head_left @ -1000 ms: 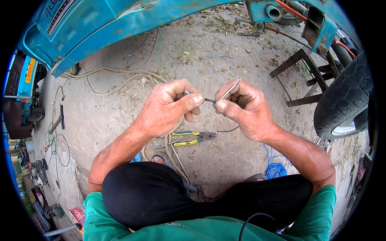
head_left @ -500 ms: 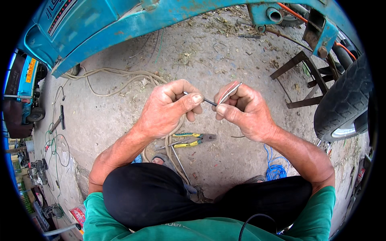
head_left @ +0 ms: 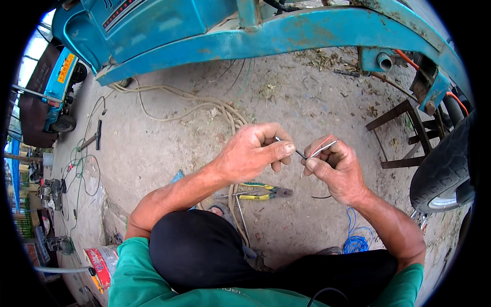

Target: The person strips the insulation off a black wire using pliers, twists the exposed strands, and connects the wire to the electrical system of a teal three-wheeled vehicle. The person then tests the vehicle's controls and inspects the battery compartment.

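Observation:
Between my hands runs a thin black cable [head_left: 300,153], held above the ground. My left hand [head_left: 255,153] pinches one part of it between thumb and fingers, and a short end pokes out above the thumb. My right hand [head_left: 338,169] grips the cable close by. From the right fingers stick out a white wire [head_left: 323,148] and a thin red wire [head_left: 328,138], angled up to the right. Below the hands, pliers with yellow and green handles [head_left: 255,197] lie on the ground beside a thin metal rod [head_left: 242,217].
Ahead stretches a blue vehicle frame [head_left: 215,46]. A tire [head_left: 442,166] and a dark metal stand [head_left: 401,162] are at right. Beige hose [head_left: 174,93] snakes across the concrete. A blue wire coil [head_left: 355,244] lies near my foot. At left are a T-shaped tool [head_left: 98,135] and a red-and-white container [head_left: 105,261].
The whole view has shifted, so the hands and surroundings appear lower and farther right. The red wire now shows beside the white one. Both hands keep their hold on the cable.

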